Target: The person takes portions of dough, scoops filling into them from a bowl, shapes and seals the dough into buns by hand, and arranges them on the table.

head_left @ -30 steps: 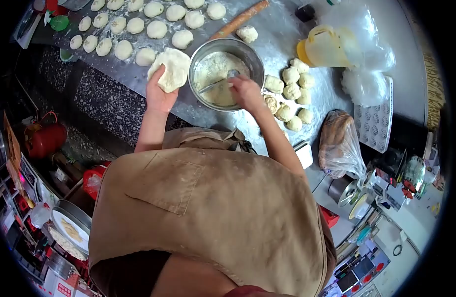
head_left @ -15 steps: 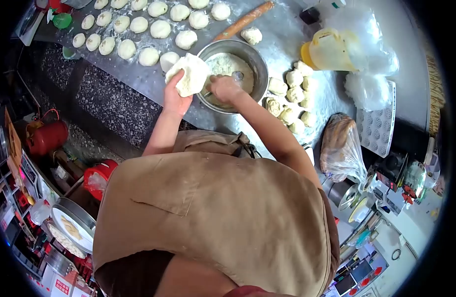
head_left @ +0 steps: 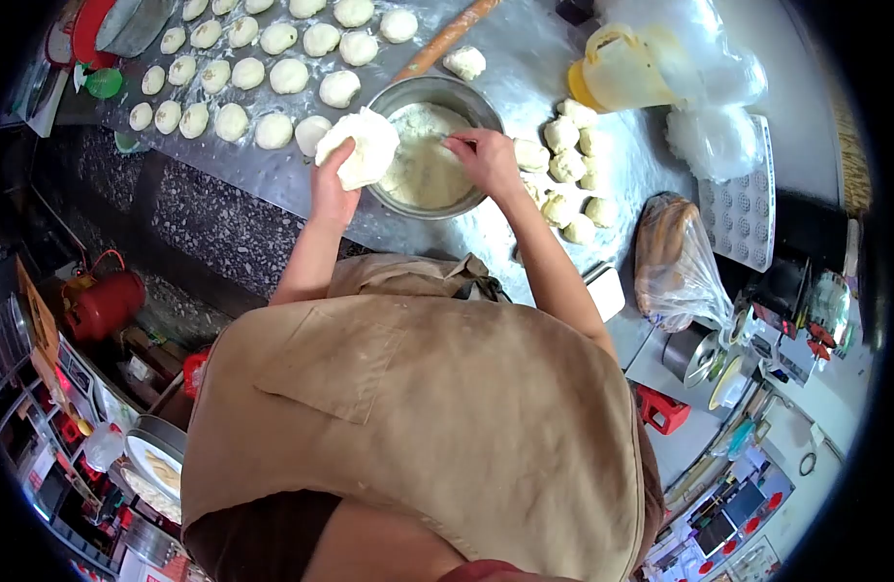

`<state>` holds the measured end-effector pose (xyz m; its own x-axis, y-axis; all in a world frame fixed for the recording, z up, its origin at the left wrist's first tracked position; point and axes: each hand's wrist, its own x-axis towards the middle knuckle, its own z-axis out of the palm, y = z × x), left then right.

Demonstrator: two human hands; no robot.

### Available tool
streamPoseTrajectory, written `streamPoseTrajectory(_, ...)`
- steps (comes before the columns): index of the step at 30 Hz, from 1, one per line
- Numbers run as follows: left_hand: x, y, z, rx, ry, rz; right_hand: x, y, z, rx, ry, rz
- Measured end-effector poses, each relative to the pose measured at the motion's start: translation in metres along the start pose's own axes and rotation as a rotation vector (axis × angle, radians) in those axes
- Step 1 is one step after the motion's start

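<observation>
Flat round dough piece (head_left: 365, 145): was creamy white.
Round metal bowl (head_left: 478, 105): was silver-grey, its powdery filling (head_left: 423, 175) pale cream.
Long cylindrical rolling pin (head_left: 447, 39): was orange-brown.
Smooth metal desk (head_left: 539, 58): was grey, streaked with white.
Broad cloth apron (head_left: 466, 388): was plain brown.
Stone-like surface (head_left: 229, 204) beside the desk: was black, flecked with white.

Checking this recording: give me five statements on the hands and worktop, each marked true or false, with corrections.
1. The left hand holds a flattened piece of dough. True.
2. The right hand rests on the rolling pin. False: its fingers are over the metal bowl.
3. The rolling pin lies on the table. True.
4. The plastic jug sits inside the bowl. False: it is on the table, apart from the bowl.
5. The apron is bright blue. False: it is brown.
</observation>
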<state>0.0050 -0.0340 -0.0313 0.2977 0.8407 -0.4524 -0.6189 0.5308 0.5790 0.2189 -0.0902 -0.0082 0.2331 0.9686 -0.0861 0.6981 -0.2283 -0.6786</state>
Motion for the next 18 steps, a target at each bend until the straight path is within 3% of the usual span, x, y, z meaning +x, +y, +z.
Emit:
streamPoseTrajectory(2, 0.003, 0.0, 0.001, 0.01, -0.018, -0.003, 0.001, 0.0, 0.005, 0.174, 0.051, -0.012)
streamPoseTrajectory(4, 0.004, 0.002, 0.004, -0.01, 0.021, -0.011, 0.008, 0.007, 0.017, -0.019, 0.224, -0.125)
streamPoseTrajectory(8, 0.005, -0.001, 0.0, 0.008, 0.031, 0.001, 0.001, 0.019, 0.032, -0.141, 0.277, -0.296)
streamPoseTrajectory(10, 0.004, -0.001, 0.002, -0.018, 0.02, 0.02, -0.013, 0.02, 0.032, -0.173, -0.021, -0.317)
streamPoseTrajectory(15, 0.003, -0.002, 0.002, -0.055, 0.03, 0.021, -0.04, 0.002, 0.033, -0.169, -0.153, -0.345)
streamPoseTrajectory(18, 0.002, -0.002, 0.002, -0.011, -0.004, 0.024, -0.043, -0.006, 0.03, -0.18, -0.187, -0.243)
